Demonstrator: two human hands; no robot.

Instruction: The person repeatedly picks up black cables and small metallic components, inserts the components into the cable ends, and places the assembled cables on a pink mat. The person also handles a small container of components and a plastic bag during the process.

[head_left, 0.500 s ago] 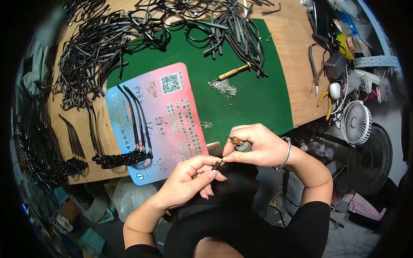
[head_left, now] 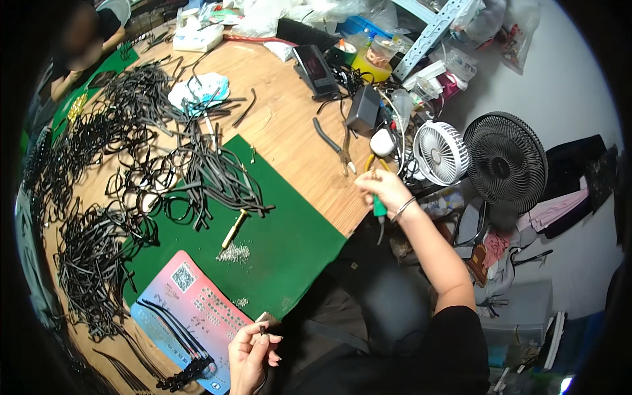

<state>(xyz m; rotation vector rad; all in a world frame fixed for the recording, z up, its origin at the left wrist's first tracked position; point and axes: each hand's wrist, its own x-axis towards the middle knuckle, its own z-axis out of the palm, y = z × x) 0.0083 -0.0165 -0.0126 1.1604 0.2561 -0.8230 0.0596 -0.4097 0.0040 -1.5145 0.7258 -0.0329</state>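
Brown wooden table [head_left: 293, 141] spreads out under a green mat [head_left: 296, 243], and the mat's right corner comes right up to the table's edge. To the right of the mat, a wide strip of wood gives room to move before the dark-handled pliers [head_left: 344, 153]. Farther right are a small white fan [head_left: 440, 155] and a big black fan [head_left: 505, 161].

Just by the mat's near corner, the left hand [head_left: 250, 359] pinches a small dark piece [head_left: 263, 331] between thumb and finger. It is too small to tell what it is. Well to the right of the mat, the right hand [head_left: 387, 192] is at the table's edge with its fingers bent. Something green [head_left: 379, 206] shows under it, but I cannot tell if the fingers grip it.

On the mat lie a brass screwdriver [head_left: 234, 230] and a pile of tiny silver bits [head_left: 235, 254]. A pink and blue card [head_left: 164, 296] covers the mat's near left part. Black glasses arms [head_left: 174, 324] lie on the card.
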